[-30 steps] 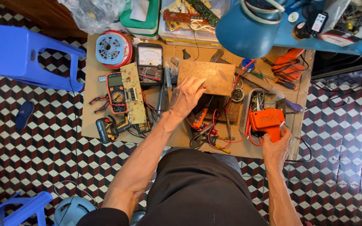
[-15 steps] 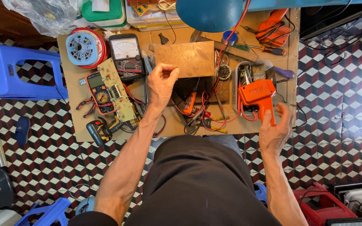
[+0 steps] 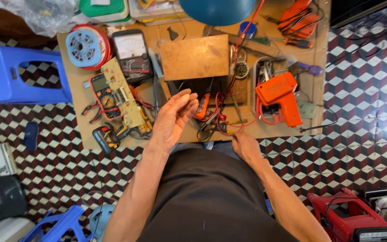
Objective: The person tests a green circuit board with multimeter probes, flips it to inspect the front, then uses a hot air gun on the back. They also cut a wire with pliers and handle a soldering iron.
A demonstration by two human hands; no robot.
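Floor: checkered tiles in dark red, black and white, under a low brown wooden tabletop (image 3: 86, 130) crowded with tools.
Left hand: the left hand (image 3: 172, 118) is raised over the tabletop's near edge, palm turned inward, fingers (image 3: 185, 102) loosely curled and slightly apart, holding nothing.
Right hand: the right hand (image 3: 246, 145) rests at the near edge, fingers together and pinched on something small that I cannot make out, beside a tangle of red wires (image 3: 222, 121).
Nearest thing: a small orange tool (image 3: 202, 106) lies just beyond the left fingertips, partly under the wires.
Further out: a bare copper-coloured rectangular board (image 3: 195, 57) lies flat behind it; an orange pistol-shaped soldering gun (image 3: 279, 96) lies to the right.
Left side: a tan circuit board (image 3: 122, 92) leans across an orange-edged digital multimeter (image 3: 101, 94), near a black analogue meter (image 3: 131, 56) and a blue-and-red spool (image 3: 86, 45).
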